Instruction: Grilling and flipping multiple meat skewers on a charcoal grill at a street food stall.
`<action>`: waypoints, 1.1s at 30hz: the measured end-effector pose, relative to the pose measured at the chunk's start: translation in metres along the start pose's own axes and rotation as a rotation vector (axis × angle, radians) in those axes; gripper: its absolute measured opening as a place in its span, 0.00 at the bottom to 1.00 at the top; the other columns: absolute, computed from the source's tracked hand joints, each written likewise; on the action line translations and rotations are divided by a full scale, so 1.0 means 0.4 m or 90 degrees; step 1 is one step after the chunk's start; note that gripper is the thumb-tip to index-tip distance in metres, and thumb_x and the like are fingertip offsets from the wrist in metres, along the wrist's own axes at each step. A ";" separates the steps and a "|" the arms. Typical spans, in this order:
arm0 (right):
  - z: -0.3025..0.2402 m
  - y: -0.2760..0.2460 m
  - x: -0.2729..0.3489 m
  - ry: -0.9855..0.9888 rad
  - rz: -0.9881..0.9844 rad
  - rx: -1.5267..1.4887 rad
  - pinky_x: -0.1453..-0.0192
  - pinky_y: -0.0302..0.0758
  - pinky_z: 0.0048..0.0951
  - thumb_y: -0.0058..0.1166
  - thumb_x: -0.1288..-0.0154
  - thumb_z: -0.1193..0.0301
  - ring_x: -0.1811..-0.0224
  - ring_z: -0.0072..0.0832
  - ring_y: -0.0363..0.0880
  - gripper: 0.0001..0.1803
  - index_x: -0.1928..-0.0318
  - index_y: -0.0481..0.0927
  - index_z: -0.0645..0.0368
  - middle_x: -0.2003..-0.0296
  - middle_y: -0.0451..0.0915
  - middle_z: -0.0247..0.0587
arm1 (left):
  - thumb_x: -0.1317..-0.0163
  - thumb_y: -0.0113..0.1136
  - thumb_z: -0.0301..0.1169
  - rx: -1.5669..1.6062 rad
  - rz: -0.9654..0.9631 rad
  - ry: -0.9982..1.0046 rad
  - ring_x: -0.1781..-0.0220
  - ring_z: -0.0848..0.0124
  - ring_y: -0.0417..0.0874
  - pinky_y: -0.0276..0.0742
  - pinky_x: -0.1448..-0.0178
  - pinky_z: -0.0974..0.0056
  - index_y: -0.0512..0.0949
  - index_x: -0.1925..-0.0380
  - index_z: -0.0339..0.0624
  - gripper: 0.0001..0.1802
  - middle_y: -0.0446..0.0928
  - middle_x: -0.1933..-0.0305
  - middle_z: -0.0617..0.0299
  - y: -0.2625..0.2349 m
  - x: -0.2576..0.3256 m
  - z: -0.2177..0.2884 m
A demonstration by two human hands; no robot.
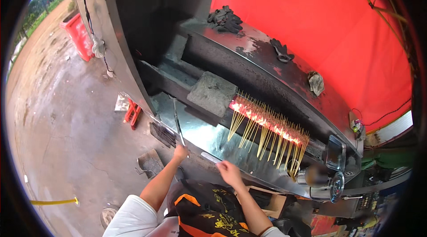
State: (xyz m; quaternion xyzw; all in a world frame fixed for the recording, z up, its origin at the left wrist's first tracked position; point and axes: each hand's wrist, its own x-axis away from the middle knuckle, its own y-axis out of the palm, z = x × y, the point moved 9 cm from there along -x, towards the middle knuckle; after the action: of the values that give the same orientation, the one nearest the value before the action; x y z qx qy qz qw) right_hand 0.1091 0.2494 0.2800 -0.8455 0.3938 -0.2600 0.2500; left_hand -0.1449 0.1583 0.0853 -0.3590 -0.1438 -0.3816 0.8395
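Observation:
My left hand (180,151) is closed around a long thin metal rod (177,119) with a bent far end, which reaches over the grill's metal front ledge (204,134). My right hand (229,174) is closed at the end of a flat, pale, blade-like strip (210,157) at the ledge's front edge; its exact kind I cannot make out. A row of meat skewers (269,121) lies across the glowing coals, their bare sticks pointing toward me. Left of them a grey stone-like slab (213,93) covers part of the grill trough.
Dark gloves (226,19), a single glove (281,51) and a crumpled cloth (316,83) lie on the back ledge. Metal pots (318,177) and a tray (336,152) stand at the right. A dark wire rack (163,134) is beside my left hand. A red sheet (320,19) hangs behind.

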 end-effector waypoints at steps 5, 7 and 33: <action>0.011 0.242 -0.144 0.040 -0.138 -0.024 0.66 0.71 0.29 0.45 0.32 0.52 0.70 0.27 0.77 0.24 0.59 0.78 0.63 0.74 0.80 0.41 | 0.34 0.49 0.40 0.153 -0.333 0.015 0.75 0.65 0.83 0.77 0.67 0.62 0.80 0.74 0.30 0.22 0.80 0.77 0.50 0.065 0.195 0.098; 0.064 0.324 -0.115 0.242 -0.265 -0.265 0.76 0.67 0.29 0.40 0.30 0.49 0.83 0.27 0.69 0.26 0.67 0.77 0.61 0.82 0.72 0.35 | 0.33 0.48 0.39 0.026 -0.512 0.134 0.74 0.64 0.83 0.79 0.69 0.64 0.80 0.73 0.29 0.21 0.81 0.75 0.49 0.017 0.308 0.196; -0.180 -0.512 -0.015 0.031 0.240 0.379 0.70 0.71 0.39 0.54 0.37 0.61 0.75 0.47 0.78 0.15 0.58 0.80 0.58 0.77 0.77 0.54 | 0.40 0.53 0.28 -0.005 -0.253 -0.287 0.80 0.70 0.78 0.78 0.76 0.65 0.80 0.70 0.35 0.08 0.78 0.77 0.59 -0.211 0.316 -0.745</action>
State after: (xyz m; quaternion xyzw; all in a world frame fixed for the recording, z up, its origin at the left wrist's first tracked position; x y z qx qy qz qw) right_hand 0.1695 0.3542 0.4603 -0.6417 0.4559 -0.3326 0.5194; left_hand -0.1330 -0.1601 -0.0169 -0.4030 -0.3927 -0.4493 0.6939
